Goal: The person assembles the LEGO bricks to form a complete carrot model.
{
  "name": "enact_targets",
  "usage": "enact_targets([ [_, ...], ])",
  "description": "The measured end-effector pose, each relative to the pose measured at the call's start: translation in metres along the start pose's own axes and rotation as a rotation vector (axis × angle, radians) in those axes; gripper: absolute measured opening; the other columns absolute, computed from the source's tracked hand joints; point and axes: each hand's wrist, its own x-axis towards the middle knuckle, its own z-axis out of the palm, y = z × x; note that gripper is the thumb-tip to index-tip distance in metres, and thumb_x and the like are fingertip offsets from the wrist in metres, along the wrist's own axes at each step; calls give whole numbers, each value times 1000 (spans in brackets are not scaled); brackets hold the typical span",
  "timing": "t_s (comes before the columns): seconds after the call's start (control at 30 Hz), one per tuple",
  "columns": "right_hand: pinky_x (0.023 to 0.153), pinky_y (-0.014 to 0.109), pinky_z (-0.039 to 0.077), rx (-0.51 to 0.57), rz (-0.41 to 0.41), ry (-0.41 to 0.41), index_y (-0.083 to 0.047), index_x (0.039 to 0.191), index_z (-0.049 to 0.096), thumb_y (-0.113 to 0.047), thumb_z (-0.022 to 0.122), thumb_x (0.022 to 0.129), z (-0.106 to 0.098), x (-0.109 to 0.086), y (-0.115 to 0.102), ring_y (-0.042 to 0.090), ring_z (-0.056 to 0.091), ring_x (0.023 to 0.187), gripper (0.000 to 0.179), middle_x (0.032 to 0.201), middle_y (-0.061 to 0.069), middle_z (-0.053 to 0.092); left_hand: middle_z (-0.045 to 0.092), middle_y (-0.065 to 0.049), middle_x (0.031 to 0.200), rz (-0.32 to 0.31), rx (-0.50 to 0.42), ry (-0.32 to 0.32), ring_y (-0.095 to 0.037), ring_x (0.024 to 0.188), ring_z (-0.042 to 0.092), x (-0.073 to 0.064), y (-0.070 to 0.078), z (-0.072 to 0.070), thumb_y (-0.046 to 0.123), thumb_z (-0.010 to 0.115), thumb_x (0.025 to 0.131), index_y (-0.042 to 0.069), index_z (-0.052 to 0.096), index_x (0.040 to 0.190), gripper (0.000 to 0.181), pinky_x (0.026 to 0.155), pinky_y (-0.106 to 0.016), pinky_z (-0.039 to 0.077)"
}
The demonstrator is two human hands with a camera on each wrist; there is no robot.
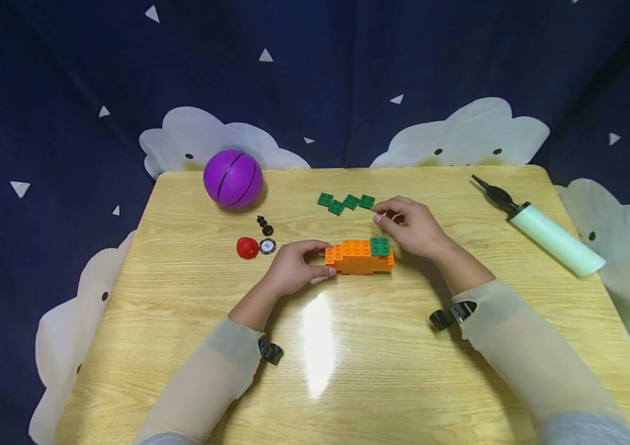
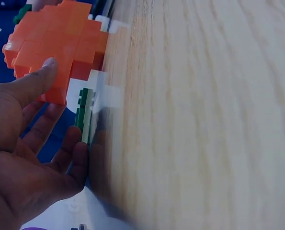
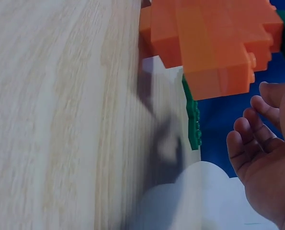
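My left hand [image 1: 294, 267] grips the left end of an orange build of toy building bricks [image 1: 356, 258], thumb on the near side and fingers behind it. On the build's upper right sits a green brick [image 1: 379, 246]. In the left wrist view the thumb presses flat on the stepped orange side [image 2: 51, 38]. My right hand [image 1: 413, 225] hovers behind and right of the build, fingers loosely bent and holding nothing. Its fingertips are close to the rightmost of several small green bricks [image 1: 367, 202] lying in a zigzag row on the table [image 1: 381, 352].
A purple ball [image 1: 234, 178] stands at the back left. In front of it lie a black chess-piece-like figure [image 1: 265, 226], a small red cap [image 1: 247, 248] and a round chip [image 1: 268, 246]. A hand pump [image 1: 554, 235] lies at the right. A dark curtain [image 1: 342, 74] hangs behind the table.
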Motion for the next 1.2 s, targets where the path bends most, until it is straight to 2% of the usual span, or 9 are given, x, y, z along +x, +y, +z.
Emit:
enact_targets([
  [0.2,87,43,53,-24,0,-4,-5,129,70,-27,66,103,7,11,9,23,61,99,34,120,7,67,71,5,128,-8,3,-1,-21,125,61,1,0,0,35,91,81,25,74,127,50,110,-44,45],
  [0.37,88,44,54,-34,37,-5,-6,135,66,-29,68,102,14,20,17,24,62,99,39,122,8,66,71,4,127,-15,-5,0,-22,125,62,-1,2,-1,35,92,80,25,74,126,50,109,-45,45],
  [0.67,89,45,51,-66,63,17,-6,142,60,-22,73,98,18,37,32,29,60,100,49,125,15,61,71,4,128,-19,-9,-2,-22,126,61,-1,3,1,34,92,81,25,74,127,51,111,-45,44],
  [0.87,97,48,50,-98,104,1,-7,144,59,-22,75,97,19,45,35,31,60,108,53,135,15,59,71,4,127,-15,-9,0,-21,125,62,-1,5,1,33,91,81,24,74,126,49,110,-44,44],
  [1.1,99,50,47,-145,108,-27,-7,147,56,-24,74,97,23,53,41,31,58,112,55,142,16,56,73,3,124,-8,-17,5,-20,120,64,-1,5,1,31,92,80,23,75,125,49,105,-41,48],
  [1.2,105,51,45,-163,105,-29,-8,148,56,-25,73,98,25,56,43,33,57,119,55,145,16,55,73,3,124,-7,-16,5,-19,120,64,-1,5,0,31,92,80,23,75,125,48,105,-41,48],
])
